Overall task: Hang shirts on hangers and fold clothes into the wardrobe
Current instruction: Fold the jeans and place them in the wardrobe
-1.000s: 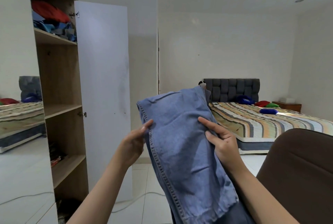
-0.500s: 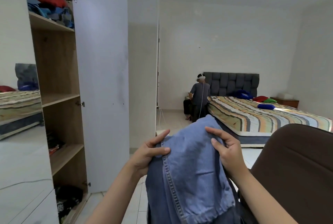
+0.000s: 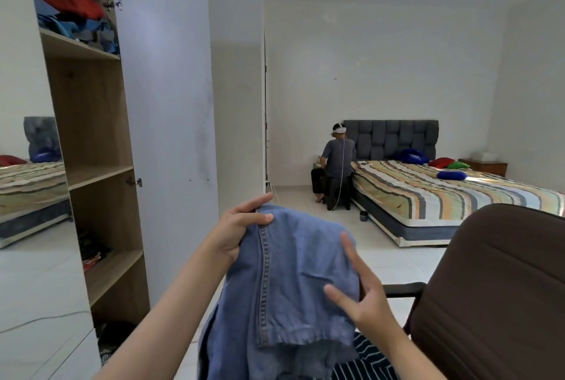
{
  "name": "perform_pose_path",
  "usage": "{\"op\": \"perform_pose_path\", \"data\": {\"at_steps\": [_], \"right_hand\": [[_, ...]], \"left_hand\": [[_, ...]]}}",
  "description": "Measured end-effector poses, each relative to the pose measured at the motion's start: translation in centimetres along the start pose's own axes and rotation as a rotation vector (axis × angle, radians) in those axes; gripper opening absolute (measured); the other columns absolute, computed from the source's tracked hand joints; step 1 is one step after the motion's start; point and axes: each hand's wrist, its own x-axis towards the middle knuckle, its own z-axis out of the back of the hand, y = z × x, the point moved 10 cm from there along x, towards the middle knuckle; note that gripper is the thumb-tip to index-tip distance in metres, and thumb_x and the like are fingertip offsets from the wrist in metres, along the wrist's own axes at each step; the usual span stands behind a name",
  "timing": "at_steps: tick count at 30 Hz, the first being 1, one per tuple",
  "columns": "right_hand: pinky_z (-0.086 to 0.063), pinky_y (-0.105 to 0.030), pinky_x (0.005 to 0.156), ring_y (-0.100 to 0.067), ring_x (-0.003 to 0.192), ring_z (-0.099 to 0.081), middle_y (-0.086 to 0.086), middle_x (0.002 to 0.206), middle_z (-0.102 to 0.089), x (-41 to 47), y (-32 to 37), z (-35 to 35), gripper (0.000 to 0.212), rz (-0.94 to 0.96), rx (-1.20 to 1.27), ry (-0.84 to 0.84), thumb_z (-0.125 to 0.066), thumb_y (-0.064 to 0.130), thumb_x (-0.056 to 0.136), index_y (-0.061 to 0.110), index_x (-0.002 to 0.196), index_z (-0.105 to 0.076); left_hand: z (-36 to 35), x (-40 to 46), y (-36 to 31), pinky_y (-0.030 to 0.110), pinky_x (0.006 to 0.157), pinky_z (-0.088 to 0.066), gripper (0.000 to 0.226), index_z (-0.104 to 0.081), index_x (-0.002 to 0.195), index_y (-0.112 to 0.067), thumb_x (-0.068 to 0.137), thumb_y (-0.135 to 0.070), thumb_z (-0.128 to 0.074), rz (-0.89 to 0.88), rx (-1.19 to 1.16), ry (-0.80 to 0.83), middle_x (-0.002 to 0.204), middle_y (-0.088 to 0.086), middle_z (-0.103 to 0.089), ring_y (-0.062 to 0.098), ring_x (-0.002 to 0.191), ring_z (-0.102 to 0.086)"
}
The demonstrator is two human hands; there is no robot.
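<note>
The person is holding a blue denim garment (image 3: 293, 282) in front of the body, beside the open wardrobe (image 3: 91, 165). The left hand (image 3: 241, 227) is pinching the top left corner of the denim, near the long stitched seam, with the thumb on the front and the fingers behind. The right hand (image 3: 363, 297) is not gripping: its fingers are spread and mostly straight, and they are lying against the right edge of the cloth, as if it is smoothing or moving to a new place. The lower part of the garment is hanging down and is doubled over, so the fold seems to be started but not finished.

In the wardrobe, the top shelf (image 3: 76, 43) is already carrying a pile of red and blue clothes (image 3: 73, 19). The middle shelf (image 3: 101, 175) is looking bare, and some dark things are lying on the lower levels, too small to name. A striped dark cloth (image 3: 363, 361) is waiting under the denim, next to the brown chair (image 3: 495, 288). No hanger is showing in this view.

So the task is probably somewhere in the middle: some clothes are stored, this denim piece is being folded and is not yet on a shelf, and at least the striped cloth is remaining.
</note>
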Motion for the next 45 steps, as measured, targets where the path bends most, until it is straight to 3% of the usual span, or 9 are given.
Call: {"op": "perform_pose_path", "data": {"at_steps": [3, 7, 14, 22, 29, 33, 36, 39, 45], "right_hand": [[-0.05, -0.019, 0.092, -0.002, 0.108, -0.062, 0.014, 0.111, -0.07, 0.8, 0.8, -0.4, 0.062, -0.001, 0.039, -0.085, -0.062, -0.013, 0.082, 0.045, 0.101, -0.072], [-0.053, -0.018, 0.081, -0.01, 0.095, -0.068, 0.001, 0.091, -0.075, 2.6, 2.8, 0.2, 0.056, 0.012, 0.229, -0.184, -0.053, -0.023, 0.081, 0.027, 0.078, -0.079], [-0.051, -0.016, 0.083, -0.01, 0.101, -0.066, 0.001, 0.1, -0.074, 5.0, 5.7, 0.4, 0.049, 0.049, 0.304, -0.166, -0.052, -0.02, 0.082, 0.021, 0.086, -0.078], [-0.05, -0.012, 0.078, -0.002, 0.095, -0.066, 0.007, 0.096, -0.073, 6.0, 5.4, 1.4, 0.039, 0.037, 0.181, -0.216, -0.053, -0.019, 0.083, 0.012, 0.094, -0.072], [-0.049, -0.01, 0.079, 0.002, 0.091, -0.064, 0.001, 0.1, -0.069, 5.4, 3.8, 2.6, 0.04, 0.052, -0.014, -0.301, -0.052, -0.02, 0.083, 0.014, 0.093, -0.069], [-0.048, -0.013, 0.082, 0.0, 0.095, -0.062, 0.002, 0.102, -0.066, 5.1, 3.6, 2.4, 0.034, 0.043, -0.058, -0.224, -0.059, -0.014, 0.082, 0.016, 0.098, -0.065], [-0.055, -0.025, 0.076, -0.014, 0.096, -0.065, 0.004, 0.103, -0.066, 4.6, 2.4, 2.1, 0.047, -0.075, 0.214, -0.094, -0.065, 0.007, 0.074, 0.023, 0.116, -0.057], [-0.058, -0.032, 0.066, -0.022, 0.09, -0.069, 0.003, 0.1, -0.07, 3.5, 1.3, 1.5, 0.064, -0.155, 0.547, -0.092, -0.068, 0.002, 0.074, 0.033, 0.127, -0.048], [-0.052, -0.043, 0.093, -0.018, 0.121, -0.055, 0.011, 0.133, -0.052, 2.3, 0.5, -0.8, 0.068, -0.053, 0.17, 0.028, -0.074, 0.018, 0.079, 0.046, 0.132, -0.043]], "left_hand": [[0.9, 0.1, -0.6, 0.023, 0.073, -0.057, 0.041, -0.069, 0.104, -0.016, 0.077, 0.012, -0.058, 0.024, 0.039, -0.017, 0.094, 0.009, -0.067, 0.02, 0.079, -0.063], [2.1, -0.4, -1.1, 0.024, 0.073, -0.058, 0.037, -0.069, 0.108, -0.014, 0.08, 0.006, -0.058, 0.074, 0.046, 0.011, 0.096, 0.011, -0.07, 0.021, 0.082, -0.066], [3.2, -2.2, -0.4, 0.038, 0.098, -0.047, 0.046, -0.054, 0.127, -0.034, 0.082, -0.021, -0.057, 0.066, -0.003, 0.096, 0.118, 0.0, -0.068, 0.021, 0.112, -0.062], [3.2, -5.1, 6.2, 0.035, 0.095, -0.05, 0.09, -0.028, 0.131, -0.059, 0.059, -0.049, -0.08, 0.072, -0.029, 0.142, 0.128, -0.025, -0.054, 0.009, 0.117, -0.057], [0.9, -5.5, 6.2, 0.027, 0.087, -0.052, 0.073, -0.067, 0.115, -0.035, 0.048, -0.02, -0.09, -0.007, -0.005, 0.254, 0.126, 0.002, -0.063, 0.02, 0.115, -0.06], [1.3, -4.8, 4.7, 0.026, 0.085, -0.054, 0.053, -0.075, 0.1, -0.019, 0.048, -0.008, -0.079, -0.088, -0.043, 0.123, 0.116, 0.01, -0.068, 0.021, 0.106, -0.065], [2.3, -4.5, 3.4, 0.025, 0.067, -0.057, 0.042, -0.078, 0.085, -0.019, 0.057, 0.011, -0.072, -0.136, -0.181, 0.028, 0.096, 0.009, -0.074, 0.02, 0.084, -0.071], [2.6, -4.2, 2.4, 0.026, 0.064, -0.059, 0.043, -0.078, 0.082, -0.021, 0.069, 0.014, -0.056, -0.155, -0.265, -0.007, 0.087, 0.008, -0.075, 0.02, 0.074, -0.071], [3.9, -3.6, 1.7, 0.03, 0.066, -0.06, 0.042, -0.073, 0.096, -0.021, 0.066, 0.004, -0.058, -0.157, -0.343, -0.06, 0.094, 0.009, -0.074, 0.024, 0.076, -0.071]]}}
